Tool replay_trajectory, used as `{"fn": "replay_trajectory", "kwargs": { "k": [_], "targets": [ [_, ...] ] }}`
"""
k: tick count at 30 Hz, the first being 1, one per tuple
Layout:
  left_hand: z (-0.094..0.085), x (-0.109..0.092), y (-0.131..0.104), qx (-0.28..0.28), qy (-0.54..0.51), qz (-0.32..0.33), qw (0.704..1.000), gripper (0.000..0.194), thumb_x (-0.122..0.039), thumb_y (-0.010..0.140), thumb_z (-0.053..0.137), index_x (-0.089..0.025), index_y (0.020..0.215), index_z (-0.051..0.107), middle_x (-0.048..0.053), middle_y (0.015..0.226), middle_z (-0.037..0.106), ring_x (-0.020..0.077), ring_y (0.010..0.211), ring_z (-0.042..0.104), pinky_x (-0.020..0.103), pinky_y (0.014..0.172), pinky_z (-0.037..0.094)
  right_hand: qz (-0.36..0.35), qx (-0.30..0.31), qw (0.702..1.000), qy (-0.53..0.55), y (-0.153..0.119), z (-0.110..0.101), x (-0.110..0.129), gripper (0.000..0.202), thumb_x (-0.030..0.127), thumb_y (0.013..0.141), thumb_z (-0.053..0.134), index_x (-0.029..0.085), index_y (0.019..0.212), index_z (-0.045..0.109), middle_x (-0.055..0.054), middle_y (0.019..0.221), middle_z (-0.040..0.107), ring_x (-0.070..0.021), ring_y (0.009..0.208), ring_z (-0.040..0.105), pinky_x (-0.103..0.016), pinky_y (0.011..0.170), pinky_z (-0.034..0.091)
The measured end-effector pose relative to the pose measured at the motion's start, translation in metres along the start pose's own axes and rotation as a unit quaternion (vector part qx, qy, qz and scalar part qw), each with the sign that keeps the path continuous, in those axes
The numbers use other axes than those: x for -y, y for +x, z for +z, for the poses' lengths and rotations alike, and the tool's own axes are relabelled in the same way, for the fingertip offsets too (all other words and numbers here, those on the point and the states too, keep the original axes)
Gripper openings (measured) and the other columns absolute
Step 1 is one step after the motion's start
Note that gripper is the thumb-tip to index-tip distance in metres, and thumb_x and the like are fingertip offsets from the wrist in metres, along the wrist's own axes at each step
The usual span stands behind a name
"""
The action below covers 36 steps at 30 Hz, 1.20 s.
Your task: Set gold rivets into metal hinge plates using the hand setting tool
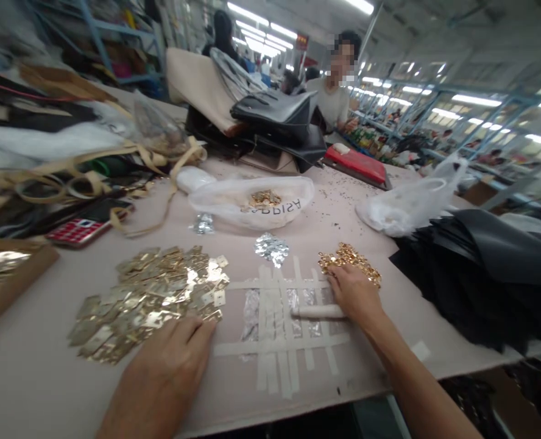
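My left hand [165,369] is closed, its knuckles up, at the near right edge of a pile of flat gold metal plates [147,292]. Its fingertips are hidden, so what they hold does not show. My right hand [355,292] reaches down to a heap of small shiny gold metal pieces [350,259], fingers bent together and touching the near edge. Anything between those fingertips is too small to make out. A pale rod-shaped tool [316,312] points left from under this hand; whether the palm grips it I cannot tell. Between my hands, strips of pale tape [270,341] cross on the table.
Small silver pieces [271,249] lie beyond the tape, before a white plastic bag [206,198] holding metal parts. Black sheets [471,274] are stacked at right. A box [33,268] and a red-patterned phone-like object [81,230] stand left. A person [332,97] is across the table.
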<state>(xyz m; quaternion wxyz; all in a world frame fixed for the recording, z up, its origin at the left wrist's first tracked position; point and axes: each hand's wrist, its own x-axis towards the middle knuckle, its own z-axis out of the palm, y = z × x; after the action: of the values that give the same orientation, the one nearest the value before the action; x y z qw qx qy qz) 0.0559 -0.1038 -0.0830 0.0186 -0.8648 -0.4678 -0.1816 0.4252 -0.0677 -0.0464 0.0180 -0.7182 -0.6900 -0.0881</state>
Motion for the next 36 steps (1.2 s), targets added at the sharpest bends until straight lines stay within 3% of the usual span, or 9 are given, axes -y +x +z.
{"fn": "replay_trajectory", "kwargs": {
  "k": [5,9,18,27,33,36],
  "targets": [
    [-0.013,-0.011,0.006,0.058,0.038,-0.026,0.997,0.030,-0.006,0.089,0.047,-0.020,0.105,0.069,0.009,0.100,0.066,0.0254,0.090,0.061,0.041,0.083,0.051,-0.024,0.016,0.999,-0.021,0.012,0.002,0.000,0.024,0.027,0.099,0.052,0.018,0.095,0.074,-0.013,0.092,0.070,-0.0266,0.086,0.066,-0.035,0.073,0.043],
    [-0.016,-0.015,0.017,0.056,0.023,-0.039,0.997,0.031,-0.002,0.087,0.044,-0.017,0.099,0.069,0.012,0.098,0.067,0.0279,0.091,0.062,0.043,0.084,0.052,-0.036,0.024,0.998,-0.041,0.014,0.000,-0.001,0.027,0.027,0.101,0.049,0.017,0.093,0.072,-0.015,0.093,0.069,-0.0263,0.086,0.066,-0.034,0.072,0.043],
    [-0.012,-0.010,0.017,0.000,0.072,0.027,0.997,0.037,0.001,0.081,0.044,-0.015,0.101,0.071,0.015,0.097,0.070,0.0313,0.089,0.066,0.045,0.078,0.056,-0.016,0.039,0.998,-0.043,0.011,-0.002,-0.007,0.026,0.026,0.102,0.047,0.020,0.095,0.071,-0.010,0.093,0.068,-0.0222,0.085,0.065,-0.031,0.071,0.041],
    [-0.009,-0.007,0.014,-0.027,0.073,0.056,0.995,0.035,-0.002,0.086,0.042,-0.011,0.111,0.066,0.015,0.099,0.069,0.0301,0.091,0.066,0.043,0.081,0.056,0.009,-0.002,0.998,0.055,-0.005,0.002,-0.029,0.022,0.015,0.098,0.046,0.018,0.089,0.066,-0.010,0.092,0.067,-0.0212,0.083,0.063,-0.031,0.074,0.041],
    [-0.013,0.000,0.019,-0.020,0.095,0.033,0.995,0.036,-0.005,0.090,0.036,-0.013,0.108,0.066,0.014,0.096,0.068,0.0270,0.086,0.066,0.038,0.076,0.055,0.024,-0.047,0.989,0.139,-0.020,-0.002,-0.045,0.021,0.024,0.098,0.046,0.018,0.096,0.067,-0.008,0.097,0.071,-0.0215,0.090,0.064,-0.032,0.082,0.045],
    [-0.012,0.004,0.020,-0.015,0.053,0.019,0.998,0.038,-0.011,0.092,0.033,-0.013,0.109,0.067,0.014,0.096,0.068,0.0278,0.084,0.066,0.040,0.074,0.056,0.032,-0.066,0.982,0.172,-0.034,-0.004,-0.048,0.022,0.027,0.099,0.046,0.019,0.095,0.066,-0.007,0.095,0.071,-0.0209,0.089,0.065,-0.033,0.083,0.048]
  ]
}}
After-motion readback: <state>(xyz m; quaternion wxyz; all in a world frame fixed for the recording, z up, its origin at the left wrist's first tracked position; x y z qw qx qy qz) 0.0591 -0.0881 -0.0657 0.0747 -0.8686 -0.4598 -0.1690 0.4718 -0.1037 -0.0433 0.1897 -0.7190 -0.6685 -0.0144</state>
